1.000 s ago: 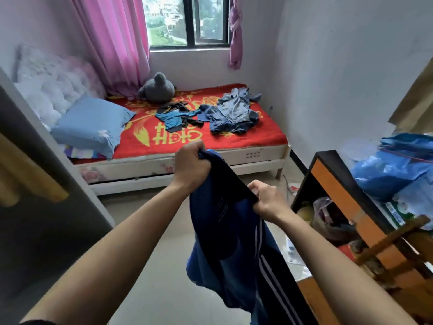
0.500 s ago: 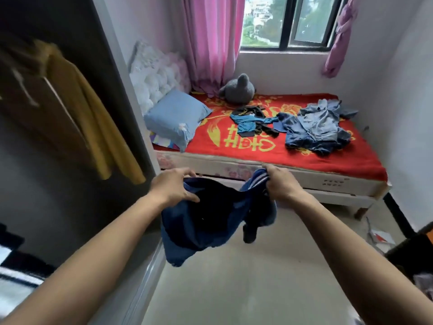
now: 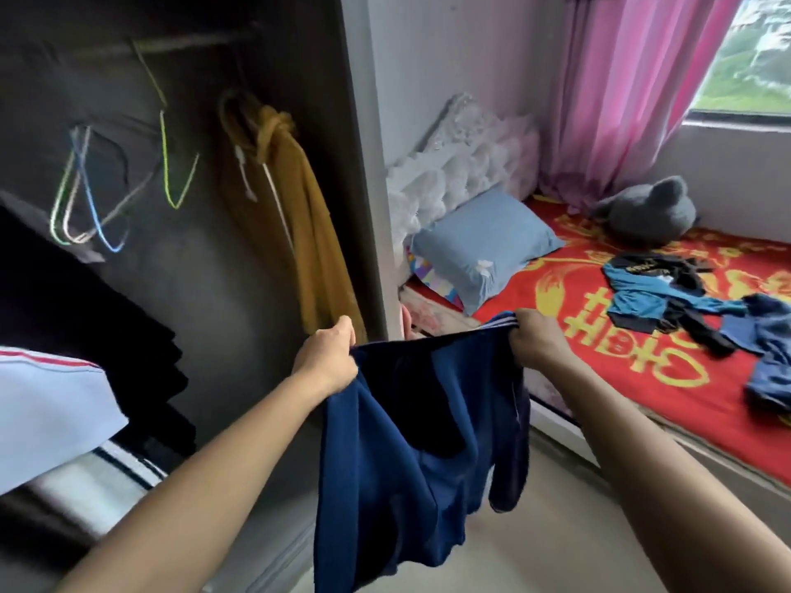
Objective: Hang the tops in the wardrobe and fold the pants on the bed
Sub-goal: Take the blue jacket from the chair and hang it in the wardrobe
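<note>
A dark blue garment with white side stripes [image 3: 411, 460] hangs spread between my hands in front of the open wardrobe [image 3: 239, 293]. My left hand [image 3: 327, 361] grips its top edge on the left, my right hand [image 3: 537, 340] grips the striped edge on the right. Inside the wardrobe, several bare wire hangers [image 3: 98, 194] dangle from the rail beside a hung mustard-yellow top [image 3: 299, 233]. On the red bed [image 3: 642, 378] lie a blue-and-black garment [image 3: 655, 293] and a blue denim piece [image 3: 770, 361].
A blue pillow [image 3: 483, 246] and a grey plush toy [image 3: 646, 211] sit at the bed's head. Pink curtains [image 3: 633, 87] hang by the window. Dark and white clothes [image 3: 64, 387] hang at the wardrobe's left. Pale floor [image 3: 548, 545] lies below the garment.
My view has swung left toward the wardrobe's inside. Both hands have pulled apart, stretching the blue garment's top edge wide and holding it higher.
</note>
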Tool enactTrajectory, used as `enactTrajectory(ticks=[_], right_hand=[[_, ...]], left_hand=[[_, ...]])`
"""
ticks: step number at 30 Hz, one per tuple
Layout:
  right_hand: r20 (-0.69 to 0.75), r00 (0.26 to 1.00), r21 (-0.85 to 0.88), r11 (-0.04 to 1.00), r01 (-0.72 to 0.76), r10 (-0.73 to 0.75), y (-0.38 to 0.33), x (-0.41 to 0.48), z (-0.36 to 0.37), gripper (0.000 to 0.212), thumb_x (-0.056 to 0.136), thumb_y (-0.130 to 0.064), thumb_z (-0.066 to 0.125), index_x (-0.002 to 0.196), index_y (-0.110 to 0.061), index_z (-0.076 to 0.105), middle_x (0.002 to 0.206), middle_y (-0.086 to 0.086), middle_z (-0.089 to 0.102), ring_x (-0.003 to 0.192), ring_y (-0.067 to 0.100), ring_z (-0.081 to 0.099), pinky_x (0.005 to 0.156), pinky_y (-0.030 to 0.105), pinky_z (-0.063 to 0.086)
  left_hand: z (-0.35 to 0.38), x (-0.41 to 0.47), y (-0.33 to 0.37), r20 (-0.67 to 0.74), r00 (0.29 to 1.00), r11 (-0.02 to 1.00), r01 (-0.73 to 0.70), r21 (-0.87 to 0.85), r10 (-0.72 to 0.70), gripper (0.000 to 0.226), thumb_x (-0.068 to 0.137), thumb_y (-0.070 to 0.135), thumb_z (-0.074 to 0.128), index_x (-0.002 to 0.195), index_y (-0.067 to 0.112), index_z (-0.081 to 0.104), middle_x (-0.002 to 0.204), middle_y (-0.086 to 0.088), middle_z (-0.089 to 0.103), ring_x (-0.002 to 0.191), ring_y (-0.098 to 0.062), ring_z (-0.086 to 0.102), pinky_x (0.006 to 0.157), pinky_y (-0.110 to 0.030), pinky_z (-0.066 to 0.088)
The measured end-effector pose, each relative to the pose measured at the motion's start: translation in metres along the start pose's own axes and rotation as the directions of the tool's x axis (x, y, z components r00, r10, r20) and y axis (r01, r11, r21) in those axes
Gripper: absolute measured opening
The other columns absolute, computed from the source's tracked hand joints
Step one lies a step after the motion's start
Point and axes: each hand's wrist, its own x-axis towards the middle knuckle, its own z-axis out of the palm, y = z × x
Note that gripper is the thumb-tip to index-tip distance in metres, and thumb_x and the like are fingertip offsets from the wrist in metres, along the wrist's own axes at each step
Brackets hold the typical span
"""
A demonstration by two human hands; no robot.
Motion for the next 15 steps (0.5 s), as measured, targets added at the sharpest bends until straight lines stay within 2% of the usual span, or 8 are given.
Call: enactTrajectory(ticks=[1,3,4,6,8,11,13,15], right_hand=[[0.028,0.999,0.145,0.989,0.015,-0.019,-0.009,0.015,0.003,0.042,0.074,-0.009,0.035,0.097,-0.016,0.070,0.096,0.016,0.071,0.090,0.037,0.066,0.080,0.041,0.056],[0.077,0.994,0.376,0.926,0.037,-0.071,-0.035,0.036,0.008,0.039,0.076,0.000,0.035,0.077,-0.020,0.068,0.075,0.004,0.068,0.072,0.024,0.064,0.071,0.029,0.057],[0.094,0.988,0.435,0.898,0.070,-0.123,-0.052,0.043,0.010,0.041,0.078,0.005,0.036,0.076,-0.020,0.068,0.076,0.001,0.067,0.072,0.019,0.062,0.071,0.025,0.053],[0.131,0.966,0.506,0.853,0.130,-0.224,-0.083,0.057,0.019,0.041,0.082,0.007,0.041,0.091,-0.020,0.071,0.090,0.001,0.069,0.082,0.014,0.062,0.080,0.025,0.050],[0.161,0.939,0.531,0.829,0.176,-0.302,-0.110,0.070,0.032,0.038,0.082,0.004,0.052,0.103,-0.021,0.072,0.083,-0.002,0.066,0.072,0.010,0.060,0.073,0.025,0.048],[0.183,0.916,0.478,0.847,0.233,-0.356,-0.146,0.086,0.053,0.044,0.076,0.006,0.059,0.103,-0.026,0.071,0.066,-0.008,0.052,0.056,0.007,0.051,0.054,0.019,0.042],[0.168,0.919,0.480,0.844,0.241,-0.358,-0.169,0.090,0.069,0.045,0.078,0.008,0.054,0.105,-0.024,0.069,0.070,-0.008,0.055,0.057,0.007,0.053,0.045,0.014,0.041],[0.193,0.927,0.521,0.834,0.180,-0.321,-0.192,0.093,0.087,0.046,0.080,0.007,0.053,0.113,-0.021,0.068,0.084,-0.002,0.065,0.062,0.012,0.062,0.049,0.020,0.050]], left_hand=[[0.000,0.007,0.000,0.038,0.997,0.997,0.075,-0.030,-0.074,0.020,0.085,0.006,0.054,0.095,0.020,0.042,0.094,-0.004,0.060,0.081,-0.024,0.057,0.063,-0.034,0.046],[-0.001,0.014,-0.007,0.160,0.955,0.948,0.274,-0.163,-0.249,0.024,0.082,0.008,0.050,0.104,0.016,0.047,0.104,-0.007,0.058,0.095,-0.029,0.058,0.072,-0.034,0.050],[-0.003,0.016,-0.012,0.228,0.919,0.889,0.375,-0.264,-0.321,0.028,0.080,0.008,0.047,0.107,0.014,0.051,0.108,-0.009,0.057,0.100,-0.031,0.059,0.076,-0.036,0.051],[-0.007,0.016,-0.025,0.327,0.862,0.746,0.501,-0.438,-0.387,0.023,0.077,0.008,0.045,0.095,0.010,0.059,0.096,-0.012,0.058,0.090,-0.030,0.060,0.074,-0.035,0.050],[-0.014,0.015,-0.039,0.363,0.828,0.632,0.560,-0.536,-0.427,0.004,0.075,0.009,0.053,0.075,0.012,0.057,0.078,-0.008,0.053,0.074,-0.024,0.052,0.069,-0.032,0.043],[-0.024,0.021,-0.073,0.263,0.834,0.518,0.516,-0.682,-0.485,0.010,0.081,0.020,0.067,0.081,0.010,0.067,0.077,-0.003,0.063,0.072,-0.019,0.059,0.064,-0.027,0.044],[-0.031,0.032,-0.099,0.076,0.821,0.509,0.420,-0.751,-0.566,0.022,0.082,0.032,0.070,0.075,0.013,0.064,0.066,-0.002,0.058,0.065,-0.019,0.057,0.059,-0.028,0.042],[-0.044,0.042,-0.122,-0.078,0.757,0.525,0.371,-0.766,-0.649,0.030,0.083,0.038,0.068,0.067,0.016,0.055,0.058,-0.001,0.049,0.057,-0.019,0.050,0.055,-0.029,0.036]])
